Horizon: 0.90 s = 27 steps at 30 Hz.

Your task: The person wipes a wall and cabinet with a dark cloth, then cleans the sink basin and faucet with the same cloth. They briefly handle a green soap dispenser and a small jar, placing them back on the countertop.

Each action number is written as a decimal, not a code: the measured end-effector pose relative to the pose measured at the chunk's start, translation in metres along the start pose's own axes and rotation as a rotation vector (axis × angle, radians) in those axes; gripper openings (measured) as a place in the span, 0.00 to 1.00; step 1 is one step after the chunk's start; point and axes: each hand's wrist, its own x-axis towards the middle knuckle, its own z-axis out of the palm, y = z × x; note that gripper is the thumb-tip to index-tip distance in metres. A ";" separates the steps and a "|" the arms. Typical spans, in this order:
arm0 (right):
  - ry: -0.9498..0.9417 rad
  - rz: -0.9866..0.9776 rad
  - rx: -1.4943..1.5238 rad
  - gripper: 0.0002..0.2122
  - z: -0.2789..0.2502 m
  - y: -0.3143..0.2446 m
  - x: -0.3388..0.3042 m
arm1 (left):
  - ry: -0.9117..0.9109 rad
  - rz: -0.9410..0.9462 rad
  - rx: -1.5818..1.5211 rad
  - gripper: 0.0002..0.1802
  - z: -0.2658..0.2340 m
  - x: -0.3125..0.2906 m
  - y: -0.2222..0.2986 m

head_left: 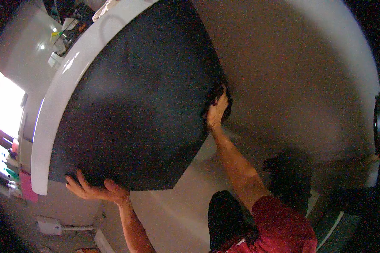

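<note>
A large, dark, smooth panel [135, 92] fills the middle of the view, below a glossy white curved edge [55, 109]. At its lower left, my left hand [99, 190] rests against the panel's bottom edge, fingers stretched and apart. My right hand [217, 110] is up at the panel's right edge, its fingers pointing upward. Dark, bunched material [228, 110], perhaps cloth, shows on both sides of those fingers. Grain and poor light hide exactly what the right fingertips grip.
Bright windows [6, 103] stand at the far left, above small bottles and a pink cloth [28, 186]. Assorted items [69, 31] lie beyond the white edge. A plain brownish wall [291, 76] rises close on the right. Behind my right arm falls a dark shadow [289, 177].
</note>
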 end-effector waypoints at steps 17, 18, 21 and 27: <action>-0.606 0.552 0.080 0.27 0.005 -0.003 -0.259 | 0.042 -0.025 0.024 0.33 0.037 -0.013 0.001; -0.700 0.444 0.024 0.26 -0.004 -0.017 -0.266 | 0.038 -0.006 0.030 0.33 0.037 -0.015 0.003; -0.965 0.173 0.040 0.23 -0.028 -0.051 -0.257 | 0.017 0.002 0.047 0.34 0.036 -0.020 0.004; -0.363 -0.010 0.537 0.25 -0.027 -0.060 -0.120 | 0.015 -0.006 0.029 0.33 0.032 -0.030 0.015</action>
